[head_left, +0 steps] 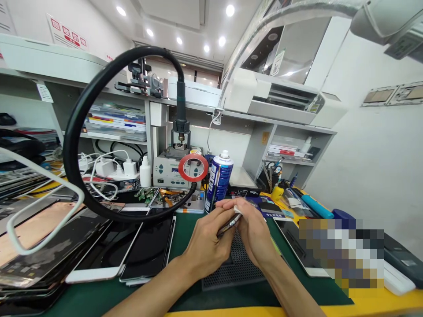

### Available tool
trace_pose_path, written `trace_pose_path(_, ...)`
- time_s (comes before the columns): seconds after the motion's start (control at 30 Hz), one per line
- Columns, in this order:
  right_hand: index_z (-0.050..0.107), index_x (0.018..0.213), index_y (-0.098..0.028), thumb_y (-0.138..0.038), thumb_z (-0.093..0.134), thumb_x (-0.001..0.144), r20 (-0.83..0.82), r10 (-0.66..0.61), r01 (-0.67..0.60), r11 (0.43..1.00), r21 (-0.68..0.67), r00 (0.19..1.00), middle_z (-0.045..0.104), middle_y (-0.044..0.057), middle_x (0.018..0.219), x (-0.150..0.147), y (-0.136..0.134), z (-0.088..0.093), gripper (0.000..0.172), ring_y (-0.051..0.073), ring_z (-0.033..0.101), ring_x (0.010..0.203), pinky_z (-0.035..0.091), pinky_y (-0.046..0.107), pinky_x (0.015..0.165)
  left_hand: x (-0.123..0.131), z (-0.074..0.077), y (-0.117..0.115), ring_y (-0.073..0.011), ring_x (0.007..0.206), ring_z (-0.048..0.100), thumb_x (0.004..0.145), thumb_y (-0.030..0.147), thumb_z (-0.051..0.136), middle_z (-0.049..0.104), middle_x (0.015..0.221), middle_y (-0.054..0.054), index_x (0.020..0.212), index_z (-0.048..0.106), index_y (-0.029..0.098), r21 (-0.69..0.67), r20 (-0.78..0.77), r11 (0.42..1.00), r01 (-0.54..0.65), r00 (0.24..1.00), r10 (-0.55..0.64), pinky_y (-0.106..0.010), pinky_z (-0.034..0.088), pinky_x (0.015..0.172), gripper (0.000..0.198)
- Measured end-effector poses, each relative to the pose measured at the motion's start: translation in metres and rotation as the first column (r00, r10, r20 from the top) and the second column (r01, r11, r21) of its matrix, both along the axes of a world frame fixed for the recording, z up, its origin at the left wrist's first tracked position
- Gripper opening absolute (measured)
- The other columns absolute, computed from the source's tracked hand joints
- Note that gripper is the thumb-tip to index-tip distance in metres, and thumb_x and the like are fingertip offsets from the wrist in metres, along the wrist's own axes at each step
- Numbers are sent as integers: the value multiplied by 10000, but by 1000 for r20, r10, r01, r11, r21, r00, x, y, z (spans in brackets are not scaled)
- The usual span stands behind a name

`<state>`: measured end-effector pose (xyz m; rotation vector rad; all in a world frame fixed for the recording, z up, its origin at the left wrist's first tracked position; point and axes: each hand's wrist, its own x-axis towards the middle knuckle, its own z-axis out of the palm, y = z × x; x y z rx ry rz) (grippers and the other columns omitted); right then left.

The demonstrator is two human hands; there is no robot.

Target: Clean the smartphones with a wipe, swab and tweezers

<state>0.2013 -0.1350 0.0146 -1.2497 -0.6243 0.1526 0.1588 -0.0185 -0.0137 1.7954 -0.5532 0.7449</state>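
My left hand (pixel 208 235) is closed around a phone (pixel 229 224), which I see nearly edge-on and tilted, above a dark perforated pad (pixel 238 278). Against the phone's upper end, my right hand (pixel 254 232) is closed with its fingers bent over a small white piece (pixel 237 209). This piece looks like a scrap of wipe or tissue, though most of it is hidden. The fingers of both hands cover much of the phone. Just behind them stands a blue spray can (pixel 218 178).
Tablets (pixel 105 251) and stacked device parts (pixel 49 246) lie left on the green mat (pixel 188 288). A thick black hose (pixel 71 132) loops up from a hot-air station (pixel 168 171). A parts tray (pixel 198 203) sits behind. Another white-framed tablet (pixel 299 244) lies right.
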Motion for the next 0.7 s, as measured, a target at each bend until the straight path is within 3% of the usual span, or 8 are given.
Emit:
trace_pose_path(0.17, 719, 827, -191, -433, 455, 960, -78, 47, -41, 996, 77, 996, 700, 69, 1033, 0, -1, 3, 382, 225, 611, 1004, 456, 347, 918, 0, 1, -1, -237, 1099, 602, 933, 214, 520, 648, 1197, -91, 1278, 613, 252, -15, -39, 1000, -24, 999, 23, -330, 462, 940, 359)
trace_pose_path(0.33, 731, 867, -182, -524, 411, 959, -84, 100, -96, 994, 52, 991, 705, 74, 962, -1, -6, 7, 477, 223, 624, 918, 484, 315, 793, -1, 4, 1, -232, 873, 642, 904, 284, 581, 682, 814, -66, 1077, 714, 195, -43, -133, 998, -53, 990, 47, -323, 497, 807, 236)
trace_pose_path(0.4, 731, 885, -181, -557, 408, 952, -99, 115, -112, 993, 30, 988, 700, 67, 902, -1, -8, 7, 500, 204, 626, 837, 481, 283, 699, -2, 6, 2, -221, 797, 641, 895, 324, 594, 677, 759, -62, 943, 734, 167, -68, -213, 997, -37, 977, 22, -314, 505, 751, 216)
trace_pose_path(0.47, 724, 921, -181, -584, 426, 936, -149, 118, -117, 993, 13, 982, 681, 53, 812, -1, -9, 6, 502, 169, 605, 710, 453, 246, 584, -2, 8, 3, -212, 751, 647, 888, 365, 601, 693, 770, -72, 853, 722, 143, -139, -304, 990, 19, 951, -61, -309, 518, 710, 255)
trace_pose_path(0.53, 706, 973, -178, -616, 457, 909, -223, 99, -101, 995, 1, 970, 618, 20, 662, -1, -10, 4, 508, 122, 532, 547, 399, 209, 473, -3, 11, 3, -216, 738, 666, 874, 392, 622, 710, 793, -79, 932, 702, 132, -280, -378, 955, 94, 904, -200, -326, 541, 699, 278)
trace_pose_path(0.6, 677, 1041, -176, -654, 472, 882, -294, 85, -96, 995, -22, 952, 487, -35, 499, 0, -10, 2, 544, 90, 415, 401, 347, 189, 384, -4, 13, 3, -230, 718, 686, 857, 405, 647, 722, 794, -95, 1051, 669, 120, -438, -414, 884, 164, 836, -360, -366, 563, 698, 346)
trace_pose_path(0.7, 639, 1088, -167, -709, 453, 854, -345, 84, -119, 990, -81, 935, 346, -87, 391, 0, -10, 0, 619, 91, 344, 289, 322, 193, 300, -5, 17, 2, -241, 629, 684, 846, 428, 655, 714, 711, -137, 941, 682, 69, -593, -440, 776, 216, 720, -537, -394, 572, 650, 372)
